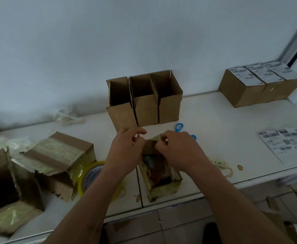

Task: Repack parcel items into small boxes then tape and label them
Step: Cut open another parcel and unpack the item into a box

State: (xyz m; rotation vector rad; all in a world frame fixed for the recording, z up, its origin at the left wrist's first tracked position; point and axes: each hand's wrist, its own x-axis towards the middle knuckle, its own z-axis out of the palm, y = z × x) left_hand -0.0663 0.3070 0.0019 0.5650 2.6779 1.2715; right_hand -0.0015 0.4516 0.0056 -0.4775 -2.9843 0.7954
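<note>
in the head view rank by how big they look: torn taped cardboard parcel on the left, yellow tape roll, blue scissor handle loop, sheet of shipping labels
1. Torn taped cardboard parcel
2. White sheet of shipping labels, cut off by the frame edge, so unsure
3. Yellow tape roll, partly behind the left forearm
4. Blue scissor handle loop

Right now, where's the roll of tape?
The yellow tape roll lies on the table left of centre, partly under the left forearm, beside the torn-open parcel box.
</note>
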